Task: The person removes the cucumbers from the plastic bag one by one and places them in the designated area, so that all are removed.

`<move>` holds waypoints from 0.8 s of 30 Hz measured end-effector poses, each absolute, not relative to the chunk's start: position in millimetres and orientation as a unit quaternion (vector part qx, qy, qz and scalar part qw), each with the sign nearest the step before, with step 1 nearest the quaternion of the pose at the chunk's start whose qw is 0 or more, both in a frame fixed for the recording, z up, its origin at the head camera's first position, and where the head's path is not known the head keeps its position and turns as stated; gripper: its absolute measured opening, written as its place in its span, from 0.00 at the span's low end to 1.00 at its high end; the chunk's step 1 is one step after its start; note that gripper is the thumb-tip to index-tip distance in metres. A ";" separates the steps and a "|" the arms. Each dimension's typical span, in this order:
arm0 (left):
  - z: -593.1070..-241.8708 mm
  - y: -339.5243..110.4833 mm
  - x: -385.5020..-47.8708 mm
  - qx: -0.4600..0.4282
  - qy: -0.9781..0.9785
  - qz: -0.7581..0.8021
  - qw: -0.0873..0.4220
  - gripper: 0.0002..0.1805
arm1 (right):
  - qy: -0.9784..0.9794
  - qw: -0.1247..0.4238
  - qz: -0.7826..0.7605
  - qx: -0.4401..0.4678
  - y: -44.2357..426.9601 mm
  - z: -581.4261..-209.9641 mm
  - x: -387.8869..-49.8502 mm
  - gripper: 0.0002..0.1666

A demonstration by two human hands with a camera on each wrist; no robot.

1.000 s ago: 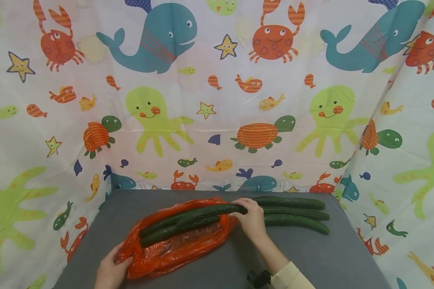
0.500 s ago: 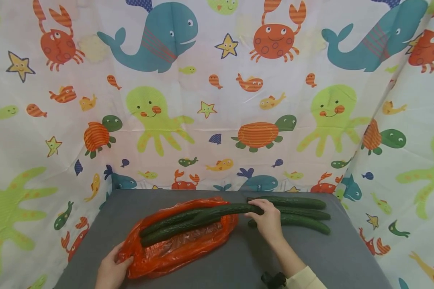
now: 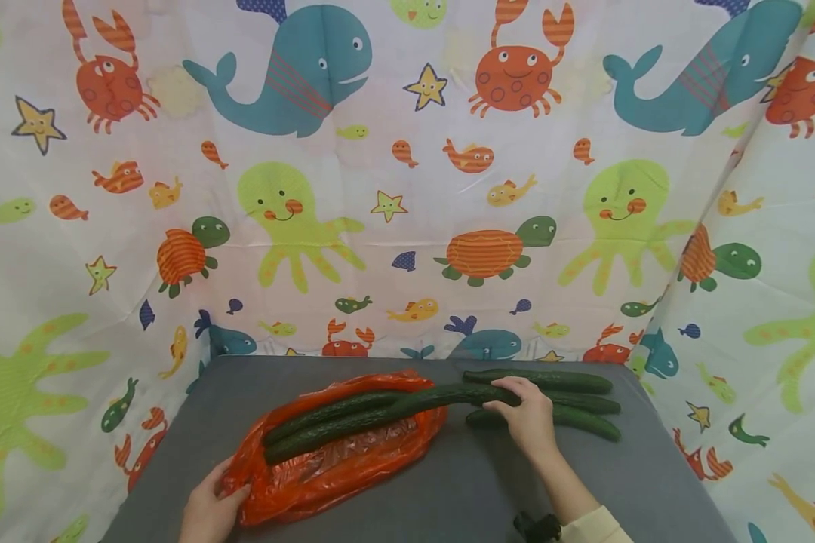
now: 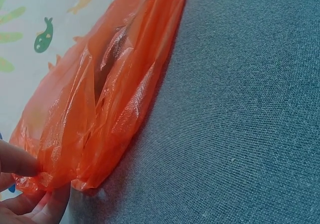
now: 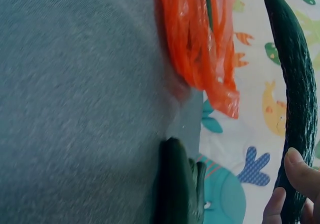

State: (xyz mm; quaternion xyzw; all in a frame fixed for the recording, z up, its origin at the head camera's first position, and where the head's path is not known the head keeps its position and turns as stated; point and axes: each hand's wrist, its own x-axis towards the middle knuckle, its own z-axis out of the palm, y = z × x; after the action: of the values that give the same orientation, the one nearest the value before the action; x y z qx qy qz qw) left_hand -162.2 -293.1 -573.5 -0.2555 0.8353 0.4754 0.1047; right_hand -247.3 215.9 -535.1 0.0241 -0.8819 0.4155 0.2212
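Observation:
My right hand [image 3: 533,418] grips one end of a long dark green cucumber [image 3: 455,394], which reaches left over the open end of an orange plastic bag [image 3: 346,492]. In the right wrist view this cucumber [image 5: 298,78] is raised off the table, with thumb and fingers around its lower end. Two more cucumbers [image 3: 312,437] lie inside the bag; the held one's far end overlaps them in the head view. At the bag's near left corner, my left hand [image 3: 210,507] pinches the plastic. The left wrist view shows its fingertips [image 4: 20,159] on the bunched bag [image 4: 115,114].
Three cucumbers [image 3: 584,420] lie side by side on the right of the grey table [image 3: 407,520], partly behind my right hand. A curtain [image 3: 407,226] printed with sea animals surrounds the table at the back and sides.
My right hand has moved right with the cucumber, drawing it further from over the bag towards the three on the right. The left hand and bag have stayed in place.

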 end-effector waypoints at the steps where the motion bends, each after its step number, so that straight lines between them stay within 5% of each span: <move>1: -573.7 -293.2 -162.2 -0.256 0.835 0.476 0.105 0.38 | -0.883 0.224 0.412 0.024 218.6 -536.8 -247.3 0.23; 24: -571.8 -293.2 -159.2 -0.248 0.835 0.482 0.099 0.39 | -0.905 0.236 0.353 -0.011 284.4 -553.7 -231.5 0.23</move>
State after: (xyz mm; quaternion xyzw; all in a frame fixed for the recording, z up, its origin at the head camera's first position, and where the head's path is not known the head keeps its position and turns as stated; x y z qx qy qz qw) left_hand -159.2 -293.2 -571.8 -0.2484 0.8347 0.4815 0.0986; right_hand -231.5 284.4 -553.7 -0.0105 -0.9051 0.3533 0.2364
